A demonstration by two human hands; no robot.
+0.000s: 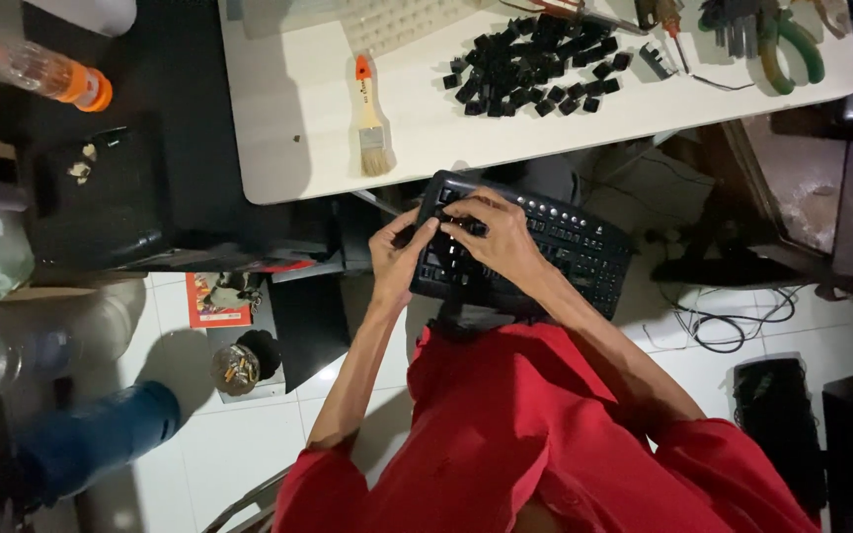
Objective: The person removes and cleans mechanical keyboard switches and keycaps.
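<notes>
I am holding the black keyboard (525, 252) on my lap, just below the white table's (278, 148) edge, so both hands can work its keys. My left hand (399, 259) is gripping its end while my right hand (496, 237) is pinching at a key. On the table above, loose keycaps (535, 67) are lying heaped, with a brush (369, 114) left of them.

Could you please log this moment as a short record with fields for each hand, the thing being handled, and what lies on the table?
Left hand: grips the left end of the black keyboard.
Right hand: fingers pressed on the keys.
Keyboard: held above the lap, in front of the white table.
On table: pile of loose black keycaps, paintbrush, green-handled pliers.
Clothing: red garment.
</notes>
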